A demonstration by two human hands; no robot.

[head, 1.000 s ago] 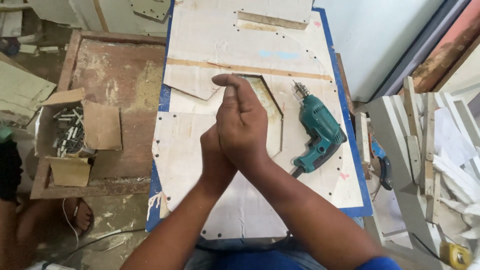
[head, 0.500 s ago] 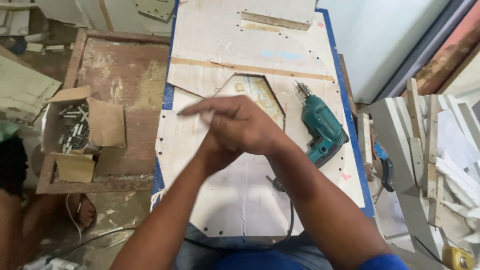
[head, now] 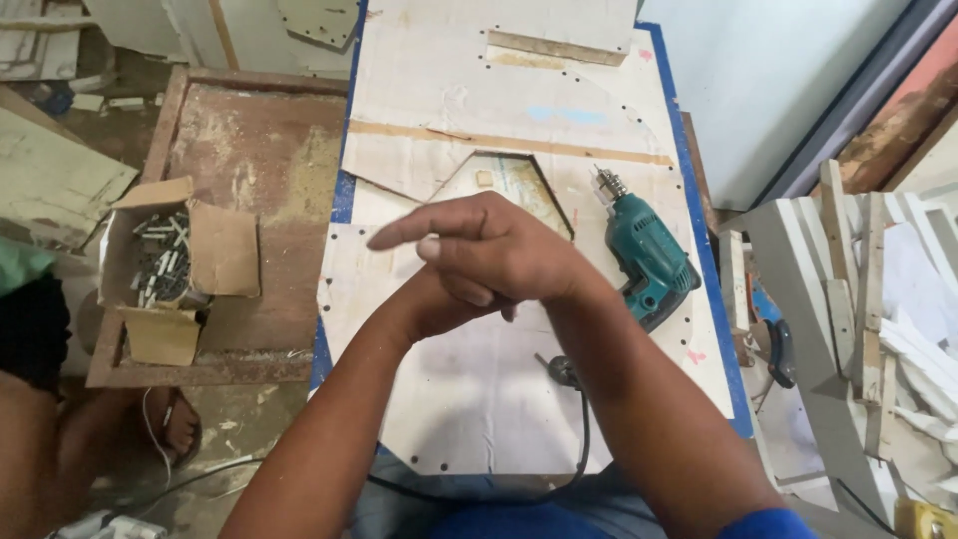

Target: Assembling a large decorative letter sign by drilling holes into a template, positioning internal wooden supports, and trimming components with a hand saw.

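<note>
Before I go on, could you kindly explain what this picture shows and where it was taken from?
The camera sits on a person's head and looks down at their own two bare hands. The right hand lies over the left hand, pressed together above a plywood board; neither holds anything. A green electric drill lies on the board to the right, with its black cord trailing towards the person. To the left, an open cardboard box of screws sits on a wooden tray.

Plywood-covered bench (head: 699,250) with teal drill (head: 649,260)
</note>
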